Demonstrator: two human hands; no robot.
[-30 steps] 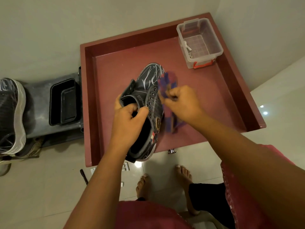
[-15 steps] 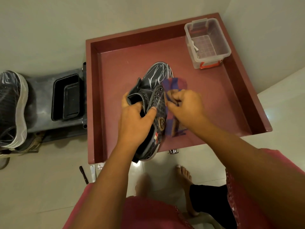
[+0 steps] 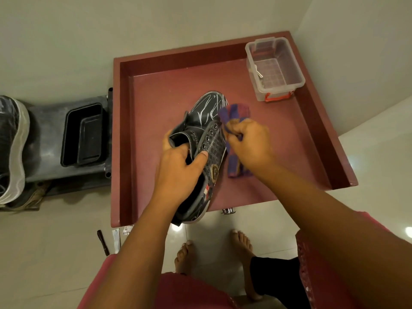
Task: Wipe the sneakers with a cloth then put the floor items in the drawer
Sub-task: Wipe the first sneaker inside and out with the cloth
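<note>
My left hand grips a black sneaker by its opening, fingers inside and thumb on the eyelet side, toe pointing away from me. It hangs above the open maroon drawer. My right hand holds a purple and orange striped cloth bunched against the sneaker's right side near the laces. The cloth's tail hangs below my hand. On the floor by the drawer's near left corner lie a dark pen-like stick and small paper packets.
A clear plastic box with an orange latch sits in the drawer's far right corner, a small metal item inside. Left of the drawer stands a grey stand with a black tray. More footwear lies at far left. My bare feet stand below the drawer.
The cloth in my right hand has shifted slightly along the sneaker's side towards the toe. My left hand keeps the same grip. The camera view has drifted a little.
</note>
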